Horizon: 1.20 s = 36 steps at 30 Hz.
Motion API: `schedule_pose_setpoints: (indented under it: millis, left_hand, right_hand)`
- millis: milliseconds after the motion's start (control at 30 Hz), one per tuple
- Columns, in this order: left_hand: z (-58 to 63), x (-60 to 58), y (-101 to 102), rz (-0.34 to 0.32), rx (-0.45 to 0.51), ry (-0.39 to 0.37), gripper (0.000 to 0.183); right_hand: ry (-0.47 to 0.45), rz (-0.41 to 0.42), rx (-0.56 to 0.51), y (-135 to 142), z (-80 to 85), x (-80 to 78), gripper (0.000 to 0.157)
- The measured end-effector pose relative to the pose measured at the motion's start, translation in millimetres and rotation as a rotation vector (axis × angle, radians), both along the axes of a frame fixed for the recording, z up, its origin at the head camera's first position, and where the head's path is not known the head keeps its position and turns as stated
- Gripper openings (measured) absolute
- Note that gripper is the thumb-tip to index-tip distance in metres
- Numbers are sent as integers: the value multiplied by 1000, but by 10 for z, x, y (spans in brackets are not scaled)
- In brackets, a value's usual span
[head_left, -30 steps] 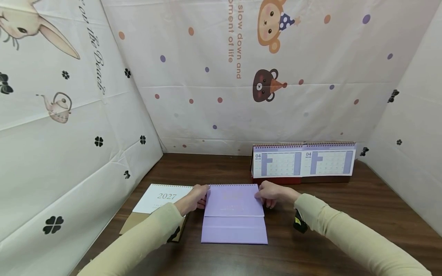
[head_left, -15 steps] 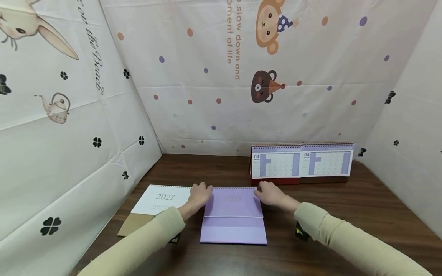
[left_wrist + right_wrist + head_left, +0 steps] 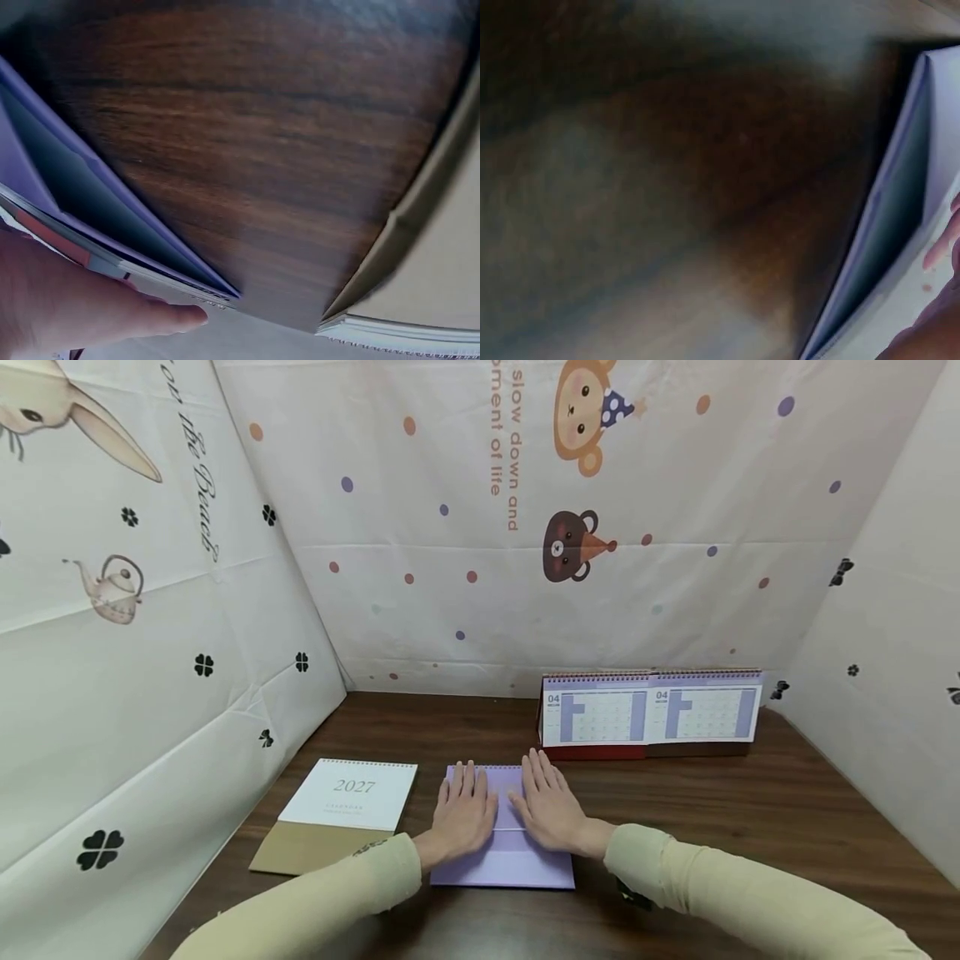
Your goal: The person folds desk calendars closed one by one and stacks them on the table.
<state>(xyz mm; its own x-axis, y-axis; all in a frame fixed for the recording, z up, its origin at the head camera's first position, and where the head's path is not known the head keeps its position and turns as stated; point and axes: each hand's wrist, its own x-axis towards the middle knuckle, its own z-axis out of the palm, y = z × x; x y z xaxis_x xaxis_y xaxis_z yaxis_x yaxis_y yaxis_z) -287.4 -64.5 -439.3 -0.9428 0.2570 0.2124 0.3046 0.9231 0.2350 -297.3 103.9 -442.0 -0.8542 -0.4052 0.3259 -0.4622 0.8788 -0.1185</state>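
Note:
A purple spiral-bound desk calendar point(image 3: 504, 868) lies low on the table in the middle of the head view, its stand folded nearly flat. My left hand point(image 3: 463, 814) rests on its left half with fingers straight, pointing to the spiral edge. On the right half lies my right hand point(image 3: 551, 806), fingers also extended and thumb spread. Both palms hide much of the cover. In the left wrist view a narrow gap shows between the layers of the purple calendar point(image 3: 112, 202), beside my left hand point(image 3: 82, 307). The right wrist view shows a similar gap in the calendar point(image 3: 907, 180).
Left of the purple calendar lies a white 2027 calendar point(image 3: 352, 797) with a tan base point(image 3: 315, 847). Two calendars showing month 04, one left point(image 3: 596, 714) and one right point(image 3: 703, 710), stand upright side by side at the back right. Printed cloth walls point(image 3: 420, 610) enclose the wooden table point(image 3: 712, 793).
Both hands have let go of the purple calendar's upper corners and moved inward onto its cover, palms down with fingers straight. The other calendars stay where they were.

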Motion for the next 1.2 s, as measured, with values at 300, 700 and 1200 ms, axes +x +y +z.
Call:
schedule_pose_setpoints:
  millis: [300, 700, 1200]
  left_hand:
    - [-70, -3, -4, -12, -34, -45, 54]
    - [-158, -12, 14, -8, -69, -78, 55]
    - [-155, -11, 26, -7, -85, -92, 56]
  right_hand:
    - [-100, -8, 48, -50, -32, 86, 61]
    - [-146, 25, 82, -24, -150, 38, 61]
    - [-192, 3, 113, -44, -70, 79, 60]
